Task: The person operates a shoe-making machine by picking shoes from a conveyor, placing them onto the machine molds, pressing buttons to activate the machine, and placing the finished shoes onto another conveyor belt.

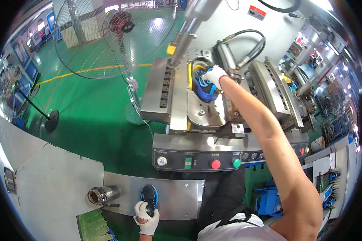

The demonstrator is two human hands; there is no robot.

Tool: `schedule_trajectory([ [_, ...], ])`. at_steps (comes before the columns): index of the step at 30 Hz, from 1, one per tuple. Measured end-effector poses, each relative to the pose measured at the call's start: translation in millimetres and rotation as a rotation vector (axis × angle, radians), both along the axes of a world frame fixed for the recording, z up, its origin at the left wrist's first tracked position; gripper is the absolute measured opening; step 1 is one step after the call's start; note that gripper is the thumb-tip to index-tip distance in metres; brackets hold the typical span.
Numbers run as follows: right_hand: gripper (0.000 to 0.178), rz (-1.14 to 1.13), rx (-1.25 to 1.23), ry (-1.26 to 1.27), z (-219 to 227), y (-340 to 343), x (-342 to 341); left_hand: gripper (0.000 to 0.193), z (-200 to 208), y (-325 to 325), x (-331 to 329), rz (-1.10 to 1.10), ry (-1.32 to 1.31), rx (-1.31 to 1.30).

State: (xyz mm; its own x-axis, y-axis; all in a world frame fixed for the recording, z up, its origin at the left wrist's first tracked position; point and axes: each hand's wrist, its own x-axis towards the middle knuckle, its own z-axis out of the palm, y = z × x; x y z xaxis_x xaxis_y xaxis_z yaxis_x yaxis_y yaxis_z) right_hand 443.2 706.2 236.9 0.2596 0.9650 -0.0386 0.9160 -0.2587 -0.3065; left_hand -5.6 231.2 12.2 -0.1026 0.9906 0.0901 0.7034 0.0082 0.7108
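Note:
My left hand [147, 219], in a white glove torn near the thumb, is closed round the heel end of a black shoe [149, 195] with a bright blue edge. That shoe lies on a metal shelf [177, 201] in front of me. My right arm reaches far forward. In its white glove, my right hand [214, 75] grips the upper part of a blue and black shoe [205, 89] sitting in the metal bed of a press machine [201, 114]. The fingertips of this hand are partly hidden against the shoe.
The machine's front panel [177, 160] carries a red button [215, 164] and a green button [237, 163]. A metal pipe fitting [102, 195] stands left of the near shoe. Farther left is a large wire fan [118, 24]. A second press station [273, 92] adjoins on the right.

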Motion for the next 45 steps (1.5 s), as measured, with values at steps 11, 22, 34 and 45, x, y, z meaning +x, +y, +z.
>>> schedule_trajectory([
  [11,0.058,-0.116,0.12,-0.107,-65,2,-5,0.046,-11,18,15,-0.015,-0.064,-0.019],
  [22,0.082,0.533,0.575,0.254,-72,-383,-33,0.058,31,-9,45,-0.189,0.322,0.032],
  [34,0.103,0.528,-0.044,0.696,-80,-510,0,0.042,95,74,163,-0.343,-0.176,-0.119],
  [45,0.108,-0.184,-0.057,0.899,-69,-669,81,0.056,136,9,434,-0.815,-0.249,-0.414],
])
